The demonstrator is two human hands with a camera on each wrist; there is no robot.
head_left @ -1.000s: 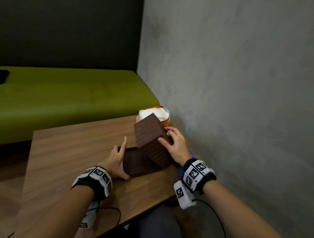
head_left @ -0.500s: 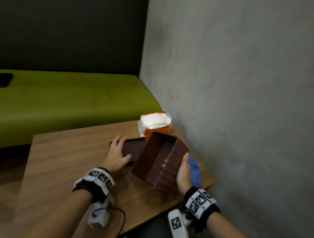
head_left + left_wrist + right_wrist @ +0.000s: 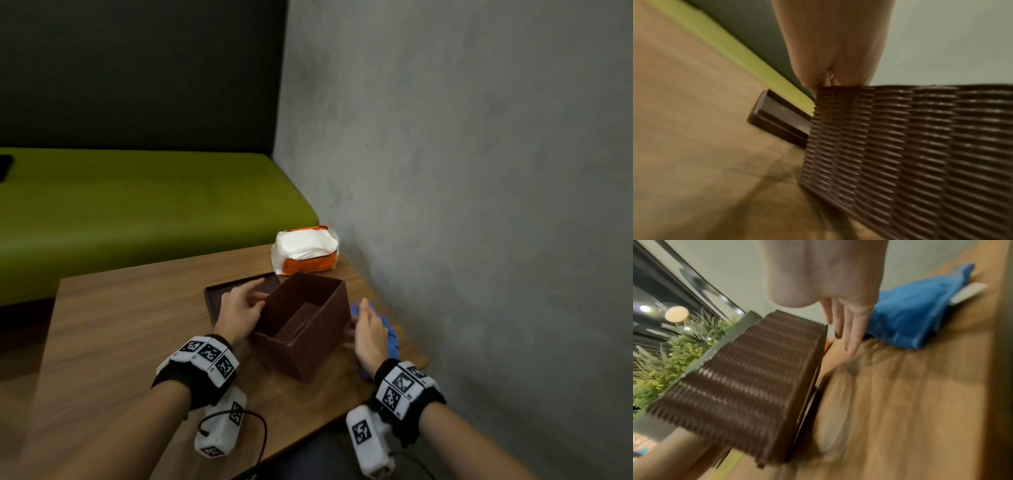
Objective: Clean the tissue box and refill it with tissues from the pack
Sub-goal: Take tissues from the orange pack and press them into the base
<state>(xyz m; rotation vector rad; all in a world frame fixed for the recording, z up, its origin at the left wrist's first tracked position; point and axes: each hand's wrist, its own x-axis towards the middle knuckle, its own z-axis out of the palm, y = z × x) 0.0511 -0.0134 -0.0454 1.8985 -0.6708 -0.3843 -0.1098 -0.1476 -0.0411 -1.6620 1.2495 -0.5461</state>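
The brown woven tissue box [image 3: 301, 339] stands on the wooden table [image 3: 120, 329] with its open side up, and nothing shows inside. Its flat dark lid [image 3: 222, 291] lies just behind and to the left, also seen as the lid [image 3: 781, 120] in the left wrist view. My left hand [image 3: 255, 294] hovers over the lid with relaxed fingers at the box's left wall [image 3: 900, 146]. My right hand [image 3: 359, 315] is beside the right wall [image 3: 746, 369], fingers [image 3: 851, 340] straight, holding nothing. A blue cloth [image 3: 388, 330] lies under it. The orange and white tissue pack [image 3: 305, 250] sits torn open by the wall.
A grey concrete wall [image 3: 479, 205] runs close along the table's right side. A green bench [image 3: 137, 212] stands beyond the far edge. A white object [image 3: 970, 292] pokes out from under the blue cloth [image 3: 910, 313]. Bare wood spreads to the left of the box.
The box was turned from upside down to open side up and set on the table. My right hand let go of it. My left hand slid from the lid toward the box's left wall.
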